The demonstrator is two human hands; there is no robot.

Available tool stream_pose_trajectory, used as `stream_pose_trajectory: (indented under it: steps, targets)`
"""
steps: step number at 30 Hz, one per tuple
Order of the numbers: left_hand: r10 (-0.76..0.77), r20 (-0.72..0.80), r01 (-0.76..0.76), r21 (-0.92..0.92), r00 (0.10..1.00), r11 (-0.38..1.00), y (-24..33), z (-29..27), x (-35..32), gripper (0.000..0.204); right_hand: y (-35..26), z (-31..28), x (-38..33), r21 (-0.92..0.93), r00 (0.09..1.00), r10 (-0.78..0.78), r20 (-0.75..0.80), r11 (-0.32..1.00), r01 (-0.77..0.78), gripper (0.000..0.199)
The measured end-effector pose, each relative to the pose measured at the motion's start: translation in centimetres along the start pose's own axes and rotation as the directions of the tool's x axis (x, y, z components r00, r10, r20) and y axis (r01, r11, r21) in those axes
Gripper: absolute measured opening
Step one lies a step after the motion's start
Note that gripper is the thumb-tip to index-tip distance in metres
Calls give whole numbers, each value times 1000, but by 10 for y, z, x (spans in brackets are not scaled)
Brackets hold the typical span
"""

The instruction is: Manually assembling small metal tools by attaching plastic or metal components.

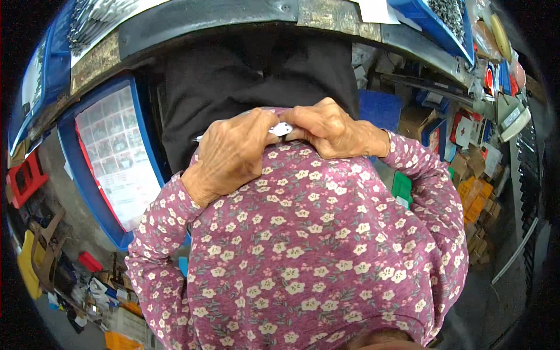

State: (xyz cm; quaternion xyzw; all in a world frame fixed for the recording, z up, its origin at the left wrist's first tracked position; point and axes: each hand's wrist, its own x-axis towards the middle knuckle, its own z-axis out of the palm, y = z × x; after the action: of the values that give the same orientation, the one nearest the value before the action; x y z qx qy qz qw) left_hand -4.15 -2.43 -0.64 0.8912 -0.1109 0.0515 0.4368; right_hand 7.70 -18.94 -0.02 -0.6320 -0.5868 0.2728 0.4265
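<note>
Close in front of my floral shirt, my two hands come together with bent fingers. A small shiny silver piece (282, 129), with a dark dot on it, shows between them; its kind I cannot make out. My left hand (233, 151) is closed around one end of it. A thin pale tip (198, 139) sticks out on the left side of that hand, perhaps part of the same thing. My right hand (329, 128) pinches at the other end, thumb and fingers pressed together. Most of what lies in the fingers is hidden.
Ahead runs a worn workbench edge (210, 26), with blue trays of small metal parts (446, 17) on it. On the left stands a blue crate (64, 146) with a printed sheet (119, 146). Cartons and packages (475, 192) crowd the right; a red plastic piece (26, 178) lies far left.
</note>
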Motion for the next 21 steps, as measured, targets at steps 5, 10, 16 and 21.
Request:
stream_pose_trajectory:
  steps: [5,10,16,21]
  targets:
    - [-37,-70,35,-26,997,999,4,7,-2,20,1,10,-8,-50,1000,20,-23,999,-22,21]
    - [-73,-83,69,-44,994,997,6,9,-1,19,5,11,-9,-43,999,-10,-40,999,8,21]
    - [-115,-22,113,-49,993,992,10,11,-2,19,3,12,-10,-10,998,-6,-55,1000,6,24]
    - [-95,-51,93,-43,994,995,11,13,0,18,1,13,-12,-25,998,11,-68,1000,-13,27]
